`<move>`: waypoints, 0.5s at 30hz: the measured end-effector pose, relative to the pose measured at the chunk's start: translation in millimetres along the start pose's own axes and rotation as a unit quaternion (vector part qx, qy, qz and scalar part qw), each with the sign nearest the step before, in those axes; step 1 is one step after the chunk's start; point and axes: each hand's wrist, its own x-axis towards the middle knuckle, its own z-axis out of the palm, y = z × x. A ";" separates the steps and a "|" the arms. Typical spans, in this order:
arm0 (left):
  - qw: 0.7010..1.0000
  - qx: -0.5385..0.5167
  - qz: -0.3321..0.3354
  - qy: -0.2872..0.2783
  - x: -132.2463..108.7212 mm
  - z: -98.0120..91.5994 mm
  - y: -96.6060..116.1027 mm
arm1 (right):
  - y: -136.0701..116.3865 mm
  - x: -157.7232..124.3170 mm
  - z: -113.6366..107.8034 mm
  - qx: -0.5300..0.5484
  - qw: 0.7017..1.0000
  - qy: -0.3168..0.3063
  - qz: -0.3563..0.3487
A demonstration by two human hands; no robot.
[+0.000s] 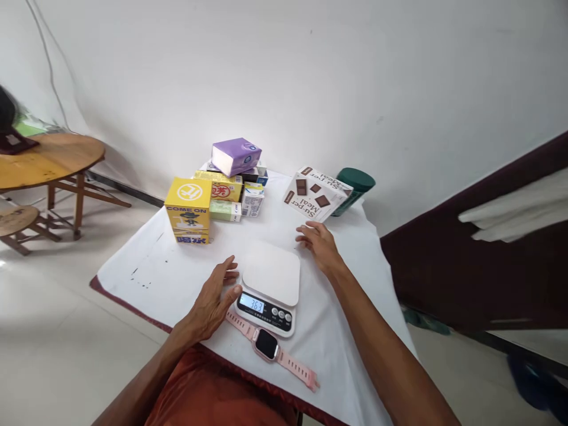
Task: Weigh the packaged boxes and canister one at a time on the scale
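A white digital kitchen scale (271, 275) lies on the cloth-covered table, its lit display reading 363 and its platform bare. My left hand (217, 302) rests beside the scale's left edge, fingers apart, thumb close to the display. Just in front of the scale lies a pink-strapped smartwatch (266, 345), stretched out flat with a dark screen. Past the scale's far right corner is my right hand (318, 242), its fingers loosely spread and holding nothing. Nearest to those fingertips is a white Su-per Meal box (316, 194) with chocolate pictures, leaning tilted against a dark green canister (352, 190).
At the table's back left stand a yellow box (189, 207), a purple tissue pack (236, 156) on top of other cartons, and a small white box (252, 201). The white tablecloth (151, 260) reaches the table edges. A round wooden table (57, 155) and stool (20, 220) stand farther left.
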 end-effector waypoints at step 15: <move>0.866 0.242 0.032 0.437 92.3 -63.3 36.4 | 32.3 -77.0 -15.6 0.061 0.994 0.070 -0.060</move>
